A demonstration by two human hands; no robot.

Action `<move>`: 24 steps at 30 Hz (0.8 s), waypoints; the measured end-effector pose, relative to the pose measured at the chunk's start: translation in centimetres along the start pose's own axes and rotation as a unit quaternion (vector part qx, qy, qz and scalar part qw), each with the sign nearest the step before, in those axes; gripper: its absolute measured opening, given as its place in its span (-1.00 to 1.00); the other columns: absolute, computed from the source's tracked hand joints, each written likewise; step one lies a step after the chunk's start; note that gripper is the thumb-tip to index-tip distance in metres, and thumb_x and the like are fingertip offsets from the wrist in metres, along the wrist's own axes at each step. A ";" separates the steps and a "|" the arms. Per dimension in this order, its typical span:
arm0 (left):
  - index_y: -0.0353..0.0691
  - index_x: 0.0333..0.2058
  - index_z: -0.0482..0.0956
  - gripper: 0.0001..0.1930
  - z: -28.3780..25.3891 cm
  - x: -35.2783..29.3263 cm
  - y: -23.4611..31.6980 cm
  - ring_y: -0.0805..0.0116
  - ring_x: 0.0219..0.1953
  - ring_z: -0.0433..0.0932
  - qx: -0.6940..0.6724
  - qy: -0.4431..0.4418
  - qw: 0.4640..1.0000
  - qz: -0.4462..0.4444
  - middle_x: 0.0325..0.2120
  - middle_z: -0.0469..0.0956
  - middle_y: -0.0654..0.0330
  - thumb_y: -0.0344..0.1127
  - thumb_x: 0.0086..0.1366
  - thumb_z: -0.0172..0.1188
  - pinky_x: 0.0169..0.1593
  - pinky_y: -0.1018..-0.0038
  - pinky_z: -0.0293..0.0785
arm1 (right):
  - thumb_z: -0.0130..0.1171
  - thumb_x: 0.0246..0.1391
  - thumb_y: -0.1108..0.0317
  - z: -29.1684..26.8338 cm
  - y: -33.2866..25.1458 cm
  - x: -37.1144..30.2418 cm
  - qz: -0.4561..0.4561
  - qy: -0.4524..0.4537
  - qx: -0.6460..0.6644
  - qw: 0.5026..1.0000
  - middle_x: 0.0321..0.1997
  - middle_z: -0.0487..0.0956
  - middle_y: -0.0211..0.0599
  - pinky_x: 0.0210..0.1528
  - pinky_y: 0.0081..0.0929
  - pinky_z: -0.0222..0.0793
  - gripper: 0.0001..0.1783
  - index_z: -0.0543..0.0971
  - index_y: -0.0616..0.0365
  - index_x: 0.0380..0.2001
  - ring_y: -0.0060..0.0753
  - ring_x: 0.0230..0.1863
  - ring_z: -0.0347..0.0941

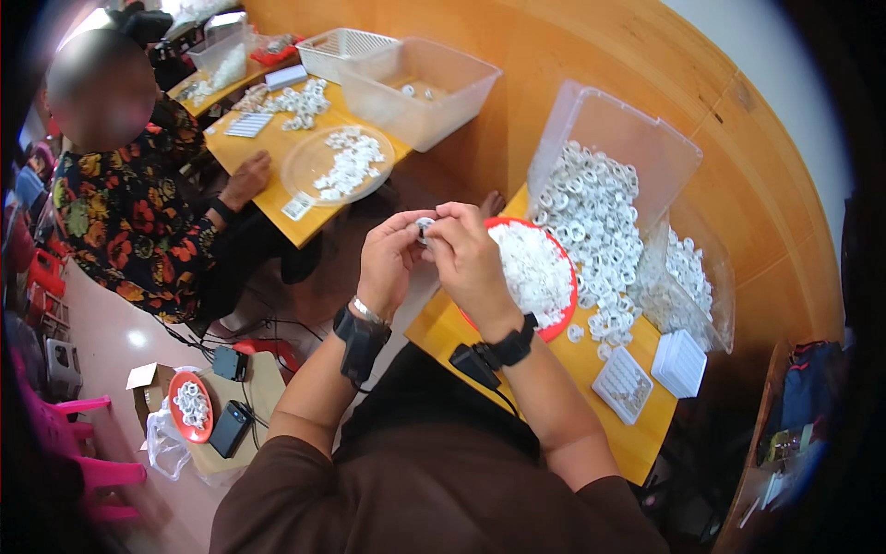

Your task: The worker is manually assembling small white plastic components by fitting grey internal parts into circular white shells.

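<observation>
My left hand (383,263) and my right hand (472,268) meet in front of me, their fingertips pinching a small white ring-shaped part (425,227) with a dark centre. Fingers partly cover it. Right beside my right hand stands a red basin (571,300) heaped with small white pieces (531,272). Beyond the basin, many white rings (591,217) spill from a tipped clear plastic bin (637,129) onto the yellow table (568,406). Black devices are strapped to both my wrists.
A clear bag (678,300) of rings and two white trays (623,388) (680,363) lie on my right. Across from me, a person in a flowered shirt (129,231) sits at another table with a round tray (295,171). A red plate (210,415) of rings sits on a carton, lower left.
</observation>
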State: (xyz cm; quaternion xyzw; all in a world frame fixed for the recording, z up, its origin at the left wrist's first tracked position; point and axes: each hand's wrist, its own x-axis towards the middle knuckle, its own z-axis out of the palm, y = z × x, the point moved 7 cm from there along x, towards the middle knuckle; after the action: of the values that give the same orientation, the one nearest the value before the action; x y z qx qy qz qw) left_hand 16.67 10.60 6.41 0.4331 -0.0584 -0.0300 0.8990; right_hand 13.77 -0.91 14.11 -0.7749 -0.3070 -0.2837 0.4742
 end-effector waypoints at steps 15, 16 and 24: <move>-0.46 0.04 0.36 -0.67 -11.3 4.2 2.8 0.28 -0.15 0.57 -0.119 0.066 0.990 0.035 -0.12 0.52 0.03 -0.43 0.35 -0.10 -0.05 0.39 0.56 | 0.10 0.02 0.51 11.9 7.1 3.9 0.159 -0.066 0.128 0.977 -0.26 0.51 -0.17 -0.23 -0.40 0.44 -0.88 0.55 0.23 -0.33 -0.26 -0.31 0.52; -0.46 0.04 0.36 -0.67 -11.7 4.5 2.8 0.28 -0.15 0.57 -0.118 0.068 0.990 0.036 -0.12 0.52 0.03 -0.43 0.35 -0.10 -0.05 0.39 0.56 | 0.11 0.02 0.49 11.8 7.2 3.7 0.167 -0.053 0.131 0.976 -0.27 0.52 -0.13 -0.22 -0.34 0.44 -0.87 0.57 0.19 -0.33 -0.15 -0.29 0.52; -0.48 0.03 0.33 -0.66 -17.3 6.8 4.0 0.20 -0.25 0.58 -0.108 0.204 0.972 0.053 -0.23 0.52 -0.04 -0.47 0.31 -0.15 -0.12 0.37 0.60 | 0.15 0.01 0.46 8.9 5.1 1.8 0.198 -0.088 0.114 0.970 -0.29 0.53 -0.23 -0.27 -0.45 0.43 -0.86 0.59 0.22 -0.33 -0.35 -0.37 0.52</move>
State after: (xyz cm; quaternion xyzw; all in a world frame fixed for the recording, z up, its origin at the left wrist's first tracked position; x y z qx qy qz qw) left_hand 25.73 25.77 -0.65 0.3264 0.1065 0.1006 0.9338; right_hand 20.05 5.70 9.11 -0.7830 -0.2185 -0.0786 0.5770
